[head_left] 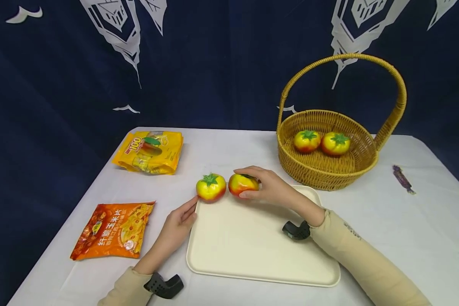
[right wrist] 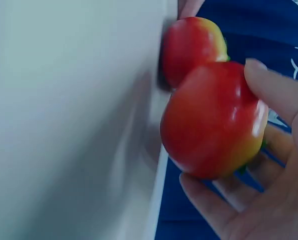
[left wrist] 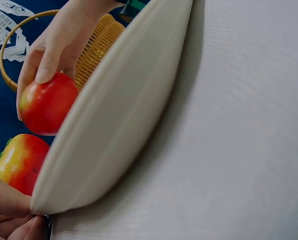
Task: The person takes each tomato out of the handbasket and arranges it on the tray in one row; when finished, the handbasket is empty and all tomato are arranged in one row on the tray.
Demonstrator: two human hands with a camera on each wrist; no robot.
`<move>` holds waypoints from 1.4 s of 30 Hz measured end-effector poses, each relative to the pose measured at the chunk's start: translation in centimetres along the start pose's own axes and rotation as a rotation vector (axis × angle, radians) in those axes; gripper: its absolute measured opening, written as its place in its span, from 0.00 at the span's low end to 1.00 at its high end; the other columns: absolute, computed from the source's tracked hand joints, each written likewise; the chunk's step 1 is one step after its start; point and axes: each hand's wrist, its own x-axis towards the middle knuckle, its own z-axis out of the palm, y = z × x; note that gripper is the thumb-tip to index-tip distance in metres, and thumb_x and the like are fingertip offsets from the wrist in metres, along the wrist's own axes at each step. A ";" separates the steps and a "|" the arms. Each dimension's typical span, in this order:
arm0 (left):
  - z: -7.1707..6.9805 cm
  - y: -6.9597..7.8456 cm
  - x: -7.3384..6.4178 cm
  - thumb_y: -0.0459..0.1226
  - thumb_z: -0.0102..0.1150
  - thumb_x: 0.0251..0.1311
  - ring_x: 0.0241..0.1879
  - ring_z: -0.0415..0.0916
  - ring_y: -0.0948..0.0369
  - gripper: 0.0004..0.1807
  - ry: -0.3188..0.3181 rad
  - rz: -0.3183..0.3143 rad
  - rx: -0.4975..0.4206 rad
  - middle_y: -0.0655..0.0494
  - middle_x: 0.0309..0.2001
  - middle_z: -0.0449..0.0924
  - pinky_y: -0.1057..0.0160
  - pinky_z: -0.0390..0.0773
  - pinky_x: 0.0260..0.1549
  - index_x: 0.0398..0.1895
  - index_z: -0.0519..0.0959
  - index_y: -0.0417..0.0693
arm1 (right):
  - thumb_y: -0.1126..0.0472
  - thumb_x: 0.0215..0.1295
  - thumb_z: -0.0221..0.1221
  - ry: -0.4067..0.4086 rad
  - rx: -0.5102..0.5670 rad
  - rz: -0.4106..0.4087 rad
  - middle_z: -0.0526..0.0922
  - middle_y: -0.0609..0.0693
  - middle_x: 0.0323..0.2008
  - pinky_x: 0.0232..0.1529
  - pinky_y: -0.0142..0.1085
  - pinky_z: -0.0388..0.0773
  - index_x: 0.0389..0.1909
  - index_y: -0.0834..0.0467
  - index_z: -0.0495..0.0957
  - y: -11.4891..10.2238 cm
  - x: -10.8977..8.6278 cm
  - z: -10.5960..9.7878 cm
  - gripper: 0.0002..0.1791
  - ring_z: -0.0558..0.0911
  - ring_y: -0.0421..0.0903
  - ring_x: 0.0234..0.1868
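A yellow-and-red tomato [head_left: 244, 184] with a green leafy top is held by my right hand [head_left: 269, 189] at the back edge of a cream tray [head_left: 260, 246]. In the right wrist view, thumb and fingers curl round this tomato [right wrist: 214, 120]. A second tomato [head_left: 211, 188] sits just left of it at the tray's back left corner. My left hand [head_left: 177, 227] is at that corner, the tray rim pinched at the thumb and fingertips; the left wrist view shows the fingers [left wrist: 9, 197] against the corner.
Two more tomatoes lie in a wicker basket [head_left: 329, 180] with a tall handle, back right. A yellow candy bag [head_left: 151, 153] and an orange snack bag [head_left: 112, 231] lie on the left. A small wrapped candy [head_left: 403, 179] is far right. A dark curtain [head_left: 214, 63] hangs behind.
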 end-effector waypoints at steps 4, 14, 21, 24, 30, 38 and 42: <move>0.1 0.1 0.2 0.22 0.46 0.64 0.61 0.63 0.51 0.24 -0.001 0.001 0.004 0.38 0.64 0.62 0.63 0.68 0.54 0.64 0.62 0.29 | 0.57 0.53 0.69 -0.077 -0.001 -0.029 0.72 0.51 0.58 0.59 0.42 0.67 0.61 0.58 0.71 0.5 0.1 0.4 0.33 0.70 0.47 0.58; 0.0 0.0 0.2 0.21 0.46 0.63 0.61 0.63 0.51 0.24 0.004 0.001 0.006 0.37 0.64 0.61 0.63 0.68 0.54 0.64 0.61 0.28 | 0.59 0.52 0.70 -0.119 -0.026 -0.092 0.69 0.53 0.61 0.63 0.42 0.62 0.64 0.58 0.68 0.9 0.3 0.9 0.37 0.66 0.48 0.61; 0.0 0.0 0.2 0.21 0.46 0.63 0.61 0.63 0.51 0.24 0.005 0.001 0.012 0.37 0.64 0.62 0.63 0.68 0.54 0.64 0.62 0.28 | 0.59 0.52 0.70 -0.155 -0.050 -0.105 0.65 0.53 0.64 0.64 0.44 0.60 0.66 0.56 0.65 1.0 0.2 0.9 0.39 0.62 0.49 0.64; 0.0 0.0 0.2 0.21 0.46 0.63 0.61 0.63 0.51 0.24 0.003 0.002 0.016 0.38 0.64 0.62 0.63 0.68 0.54 0.64 0.62 0.28 | 0.58 0.52 0.70 -0.161 -0.061 -0.116 0.64 0.53 0.65 0.65 0.44 0.58 0.67 0.56 0.64 1.0 0.1 0.8 0.41 0.60 0.48 0.65; 0.0 0.0 0.1 0.21 0.47 0.63 0.61 0.63 0.51 0.24 0.015 0.002 0.015 0.38 0.64 0.62 0.63 0.68 0.53 0.64 0.62 0.28 | 0.56 0.51 0.70 -0.149 -0.049 -0.110 0.63 0.52 0.65 0.65 0.45 0.57 0.67 0.55 0.64 0.8 0.1 0.9 0.42 0.59 0.49 0.66; 0.0 -0.1 -0.3 0.21 0.47 0.64 0.61 0.62 0.50 0.24 0.009 0.000 0.011 0.38 0.64 0.61 0.62 0.68 0.53 0.64 0.62 0.28 | 0.55 0.56 0.67 -0.146 -0.063 -0.129 0.64 0.52 0.65 0.65 0.46 0.59 0.67 0.56 0.64 0.1 -0.1 -0.1 0.38 0.60 0.48 0.66; 0.0 -0.1 -0.1 0.21 0.47 0.63 0.61 0.63 0.50 0.24 0.016 0.010 0.015 0.37 0.64 0.62 0.62 0.68 0.53 0.64 0.62 0.28 | 0.55 0.59 0.65 -0.109 -0.040 -0.156 0.64 0.48 0.65 0.65 0.45 0.58 0.67 0.55 0.64 -0.7 0.3 -1.8 0.36 0.60 0.45 0.66</move>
